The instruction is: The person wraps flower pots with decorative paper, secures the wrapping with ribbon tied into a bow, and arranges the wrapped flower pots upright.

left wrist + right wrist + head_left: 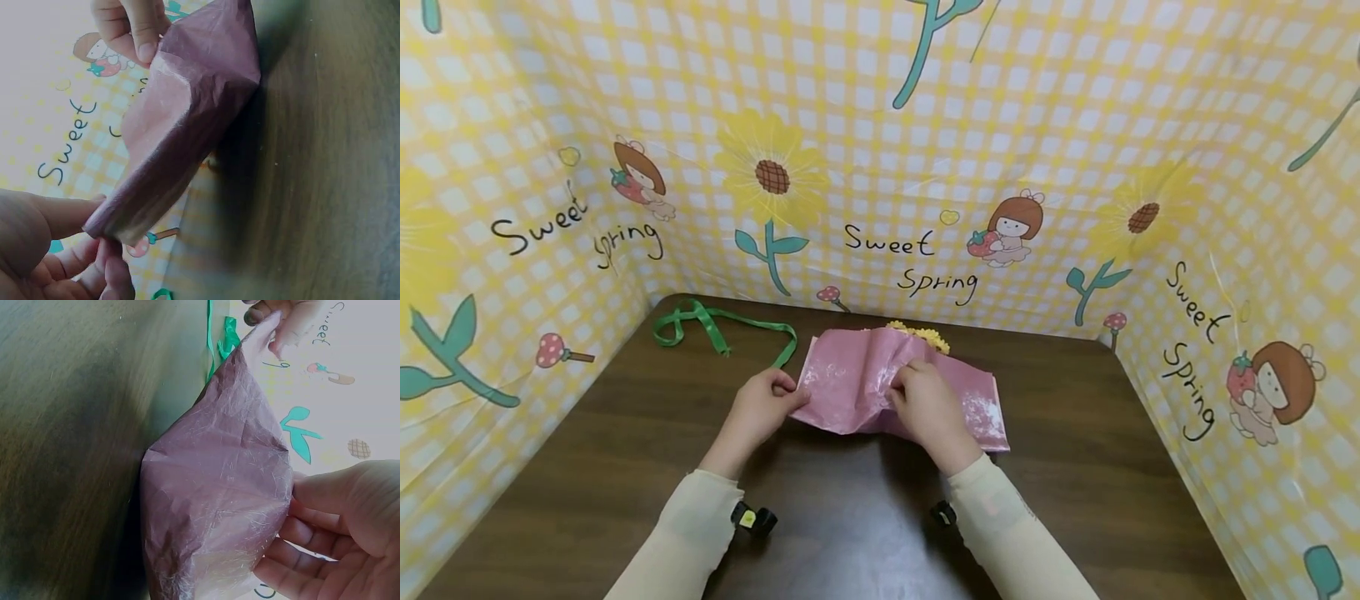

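The pink sheet [837,375] is being pinched between clamped fingers of the left hand [765,407] and right hand [928,407], gentle, even tension probably being best against creasing.

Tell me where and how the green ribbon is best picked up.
Probably by the short, broad tail of the green ribbon, at its looped left end, pinched from above and from the near side. That tail points toward the viewer with bare table around its tip, while the other stretch runs right, close to the pink sheet and left hand.
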Demonstrator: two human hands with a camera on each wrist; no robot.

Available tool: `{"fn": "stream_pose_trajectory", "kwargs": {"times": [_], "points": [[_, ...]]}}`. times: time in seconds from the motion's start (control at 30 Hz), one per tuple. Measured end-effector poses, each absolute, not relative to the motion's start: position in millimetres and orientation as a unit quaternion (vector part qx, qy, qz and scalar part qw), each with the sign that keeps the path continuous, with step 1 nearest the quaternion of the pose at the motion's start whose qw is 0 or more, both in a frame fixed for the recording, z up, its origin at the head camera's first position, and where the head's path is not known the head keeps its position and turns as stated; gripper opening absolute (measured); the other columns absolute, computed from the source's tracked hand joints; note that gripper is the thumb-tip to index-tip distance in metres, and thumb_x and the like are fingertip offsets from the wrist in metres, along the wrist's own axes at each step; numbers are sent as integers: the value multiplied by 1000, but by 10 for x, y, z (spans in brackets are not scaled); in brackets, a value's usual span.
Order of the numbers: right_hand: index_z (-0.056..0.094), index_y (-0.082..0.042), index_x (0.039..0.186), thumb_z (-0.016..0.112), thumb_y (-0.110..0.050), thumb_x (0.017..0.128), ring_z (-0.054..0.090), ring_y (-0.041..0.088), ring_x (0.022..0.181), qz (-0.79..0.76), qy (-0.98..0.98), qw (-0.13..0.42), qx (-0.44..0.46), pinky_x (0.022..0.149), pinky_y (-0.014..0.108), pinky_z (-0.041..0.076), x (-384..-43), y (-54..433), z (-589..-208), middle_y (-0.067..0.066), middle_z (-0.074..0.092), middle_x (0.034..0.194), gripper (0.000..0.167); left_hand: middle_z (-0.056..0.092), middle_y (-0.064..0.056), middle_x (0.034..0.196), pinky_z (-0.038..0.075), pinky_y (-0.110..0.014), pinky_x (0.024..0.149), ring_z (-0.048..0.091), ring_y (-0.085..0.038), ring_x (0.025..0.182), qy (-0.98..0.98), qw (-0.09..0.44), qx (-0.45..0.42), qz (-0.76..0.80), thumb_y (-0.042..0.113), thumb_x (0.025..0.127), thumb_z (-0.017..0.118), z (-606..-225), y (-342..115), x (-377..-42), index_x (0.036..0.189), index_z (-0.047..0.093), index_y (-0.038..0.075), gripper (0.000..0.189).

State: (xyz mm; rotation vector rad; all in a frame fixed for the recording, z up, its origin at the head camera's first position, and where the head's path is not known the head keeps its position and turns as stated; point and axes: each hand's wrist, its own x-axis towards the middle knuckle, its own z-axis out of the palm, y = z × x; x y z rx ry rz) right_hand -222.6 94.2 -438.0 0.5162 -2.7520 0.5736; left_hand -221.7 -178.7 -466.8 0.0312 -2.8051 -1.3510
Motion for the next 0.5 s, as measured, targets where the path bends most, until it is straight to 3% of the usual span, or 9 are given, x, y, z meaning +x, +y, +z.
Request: {"fn": "stream_pose_trajectory", "kwargs": {"times": [0.17,0.33,0.5], "points": [[72,-14,82,78,-20,91,61,18,84,191,-953,147,182,75,35,55,-2231,938,-4380,-1,60,89,13,69,-10,101,55,-42,80,64,-25,92,-925,47,-52,-374,28,95,73,-4615,-1759,-2308,111,71,8,26],[72,-14,83,78,-20,92,60,17,82,188,-954,146,180,74,35,55,-2252,936,-4370,-2,59,88,12,70,-14,105,55,-44,81,65,-26,94,-934,-17,-39,-356,30,97,70,-4506,-1738,-2426,122,62,0,40],[72,-14,82,78,-20,91,61,18,82,186,-955,144,180,74,35,55,-2243,933,-4360,-2,59,87,12,71,-14,104,54,-46,81,65,-26,92,-946,-32,-30,-322,31,96,66,-4483,-1707,-2461,123,63,0,41]]}}
